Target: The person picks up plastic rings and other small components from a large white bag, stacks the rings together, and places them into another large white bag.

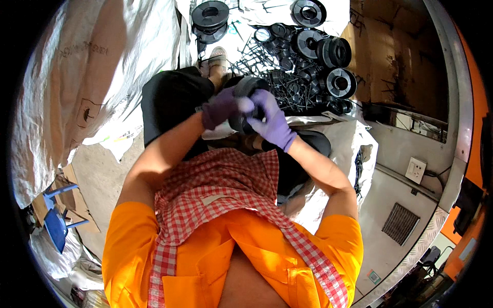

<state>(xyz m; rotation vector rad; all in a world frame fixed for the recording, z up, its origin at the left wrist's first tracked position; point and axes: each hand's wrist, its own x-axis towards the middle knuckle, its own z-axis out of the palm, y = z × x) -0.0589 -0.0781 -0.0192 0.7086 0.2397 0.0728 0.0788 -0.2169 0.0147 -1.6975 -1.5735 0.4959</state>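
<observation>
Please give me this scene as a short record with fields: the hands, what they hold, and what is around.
left hand: purple glove, grips black round part from the left
right hand: purple glove, grips the same part from the right
part position: held over the lap, both hands on it
pile ahead: black reels and thin black scrap pieces on white sheet
left side: large white sack, blue stool
clothing: orange shirt, red checked apron

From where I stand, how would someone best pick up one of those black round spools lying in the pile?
Probably by the rim, coming down from above. The black spool at the pile's right edge lies nearly flat with its open centre facing up, so fingers could pinch across the rim or hook into the hole. The left hand and right hand grip the held spool by its outer edge.
</observation>
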